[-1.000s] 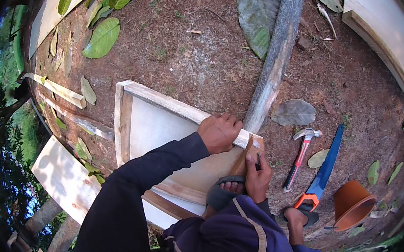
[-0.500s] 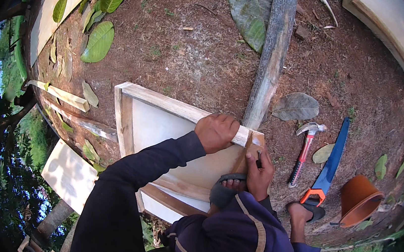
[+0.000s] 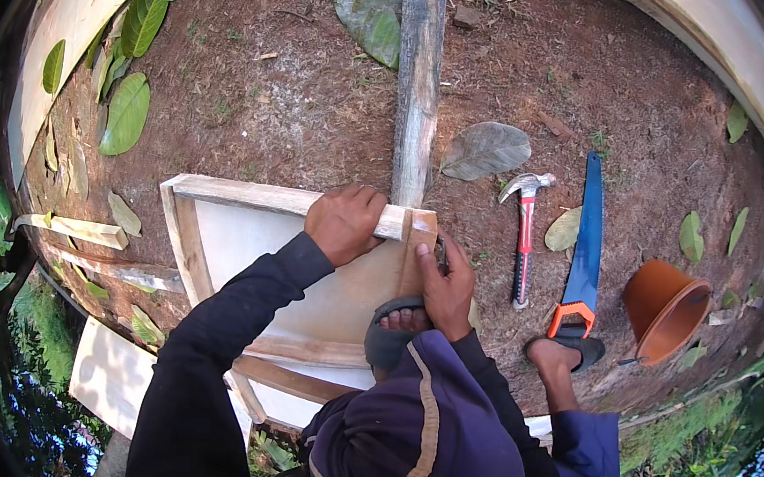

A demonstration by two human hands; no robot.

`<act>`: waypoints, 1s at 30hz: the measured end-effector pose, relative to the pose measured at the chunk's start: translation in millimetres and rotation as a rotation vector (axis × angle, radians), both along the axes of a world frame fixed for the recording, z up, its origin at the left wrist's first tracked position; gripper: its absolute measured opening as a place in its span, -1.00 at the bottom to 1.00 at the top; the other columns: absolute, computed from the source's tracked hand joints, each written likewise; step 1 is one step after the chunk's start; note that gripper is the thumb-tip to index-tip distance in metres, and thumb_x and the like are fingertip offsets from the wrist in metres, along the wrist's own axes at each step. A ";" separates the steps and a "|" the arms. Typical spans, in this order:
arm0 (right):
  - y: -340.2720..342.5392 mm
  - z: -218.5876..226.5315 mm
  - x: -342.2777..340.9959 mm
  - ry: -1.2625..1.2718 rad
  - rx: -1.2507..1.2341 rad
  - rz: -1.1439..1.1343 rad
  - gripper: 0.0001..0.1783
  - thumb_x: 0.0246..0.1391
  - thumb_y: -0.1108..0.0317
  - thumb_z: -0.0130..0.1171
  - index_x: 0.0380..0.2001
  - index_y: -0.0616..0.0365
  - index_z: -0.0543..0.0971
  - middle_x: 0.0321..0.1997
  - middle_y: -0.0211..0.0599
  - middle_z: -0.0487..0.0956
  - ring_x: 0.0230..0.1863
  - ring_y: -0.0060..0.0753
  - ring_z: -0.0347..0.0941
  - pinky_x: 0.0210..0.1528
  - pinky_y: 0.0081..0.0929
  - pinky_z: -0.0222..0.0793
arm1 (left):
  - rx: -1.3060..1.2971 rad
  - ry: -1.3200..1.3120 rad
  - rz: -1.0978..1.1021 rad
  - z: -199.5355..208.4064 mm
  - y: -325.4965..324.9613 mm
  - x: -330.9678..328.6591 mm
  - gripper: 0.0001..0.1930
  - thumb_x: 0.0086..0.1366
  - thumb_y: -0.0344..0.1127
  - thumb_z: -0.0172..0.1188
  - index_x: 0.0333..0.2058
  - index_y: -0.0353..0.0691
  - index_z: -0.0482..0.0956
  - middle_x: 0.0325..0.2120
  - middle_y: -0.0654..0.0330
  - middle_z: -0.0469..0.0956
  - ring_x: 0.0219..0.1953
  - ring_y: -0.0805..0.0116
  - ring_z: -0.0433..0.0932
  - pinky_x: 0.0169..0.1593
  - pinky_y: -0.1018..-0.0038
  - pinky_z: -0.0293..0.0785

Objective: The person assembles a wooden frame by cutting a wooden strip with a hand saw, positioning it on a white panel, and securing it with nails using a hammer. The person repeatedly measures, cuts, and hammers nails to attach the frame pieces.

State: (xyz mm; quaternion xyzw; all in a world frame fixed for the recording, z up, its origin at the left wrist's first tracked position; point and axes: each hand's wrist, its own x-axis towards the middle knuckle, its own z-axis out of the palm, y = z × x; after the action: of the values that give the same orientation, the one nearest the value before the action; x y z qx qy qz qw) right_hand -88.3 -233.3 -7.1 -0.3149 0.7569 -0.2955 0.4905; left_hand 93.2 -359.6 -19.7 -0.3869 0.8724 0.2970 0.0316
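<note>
A shallow wooden frame with a pale panel (image 3: 245, 240) inside it lies on the ground in front of me. My left hand (image 3: 344, 224) is closed over its far rail (image 3: 246, 193), just left of the right corner. At that corner, my right hand (image 3: 448, 284) has its thumb against the brown end piece (image 3: 418, 235). A small dark thing (image 3: 442, 253) shows between the thumb and fingers; its kind cannot be made out. A sandalled foot (image 3: 393, 329) rests at the frame's right side, near my right hand.
Right of the frame lie a claw hammer (image 3: 523, 240) and a handsaw (image 3: 589, 234) with an orange handle, beside a tilted brown bucket (image 3: 662, 303). A weathered pole (image 3: 416, 82) runs away from the frame's corner. Boards (image 3: 81, 25) and large leaves (image 3: 126, 113) lie around.
The view has turned, so the frame, tools and bucket appear farther left. Both hands keep their places on the frame, with little visible movement against it.
</note>
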 end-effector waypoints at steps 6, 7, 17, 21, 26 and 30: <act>3.1 -12.5 -1.1 0.089 -0.006 -0.025 -0.61 0.34 0.22 0.18 0.04 0.33 0.59 -0.07 0.08 0.61 -0.08 -0.22 0.58 -0.07 -0.36 0.46 | 0.007 -0.046 -0.003 2.1 4.4 -3.0 -0.58 -0.09 -0.23 0.51 -0.27 -0.20 0.53 -0.35 0.10 0.56 -0.24 0.04 0.62 -0.21 0.15 0.57; 2.4 -7.8 -1.6 0.045 0.027 -0.045 -0.61 0.34 0.20 0.17 0.01 0.35 0.59 -0.07 0.11 0.61 -0.08 -0.13 0.59 -0.05 -0.30 0.46 | -0.004 -0.051 0.008 -0.1 4.8 -2.3 -0.58 -0.08 -0.22 0.52 -0.29 -0.19 0.52 -0.36 0.11 0.56 -0.25 0.05 0.62 -0.22 0.15 0.57; 40.3 -7.8 -80.2 0.570 -0.169 0.262 -0.56 0.22 0.33 0.22 0.15 0.21 0.53 0.17 -0.03 0.53 0.20 0.07 0.45 0.22 -0.06 0.35 | -0.093 -0.049 0.017 1.1 3.2 -4.9 -0.59 -0.08 -0.16 0.54 -0.34 -0.16 0.52 -0.40 0.12 0.55 -0.31 0.04 0.62 -0.27 0.13 0.56; 65.4 -9.6 -129.2 0.589 -0.057 0.090 -0.58 0.17 0.35 0.26 0.08 0.25 0.54 0.05 0.01 0.54 0.10 0.11 0.49 0.17 -0.14 0.41 | -0.108 0.002 0.037 -3.4 8.4 -5.4 -0.59 -0.09 -0.19 0.54 -0.30 -0.16 0.56 -0.40 0.10 0.57 -0.33 0.01 0.61 -0.27 0.12 0.55; 98.6 -18.7 -169.3 0.817 -0.121 -0.019 -0.61 0.09 0.27 0.32 -0.06 0.28 0.58 -0.13 -0.02 0.54 -0.06 0.06 0.51 -0.01 -0.09 0.44 | -0.114 0.033 0.044 0.5 11.5 -6.0 -0.58 -0.08 -0.20 0.54 -0.24 -0.16 0.60 -0.39 0.07 0.59 -0.34 -0.01 0.62 -0.27 0.12 0.54; 100.1 -22.5 -165.6 0.782 -0.033 0.005 -0.57 0.11 0.22 0.33 -0.04 0.27 0.57 -0.11 -0.04 0.54 -0.03 0.05 0.50 0.00 -0.10 0.42 | -0.128 0.032 0.018 -0.5 11.6 -10.0 -0.58 -0.07 -0.19 0.55 -0.25 -0.16 0.58 -0.40 0.06 0.58 -0.34 -0.02 0.62 -0.27 0.11 0.54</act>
State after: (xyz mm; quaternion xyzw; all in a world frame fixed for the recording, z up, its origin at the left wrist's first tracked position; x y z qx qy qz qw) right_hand -254.0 -133.3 -29.5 -0.4135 0.8811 -0.1640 0.1607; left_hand 83.2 -348.0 -20.1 -0.3910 0.8865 0.2472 -0.0097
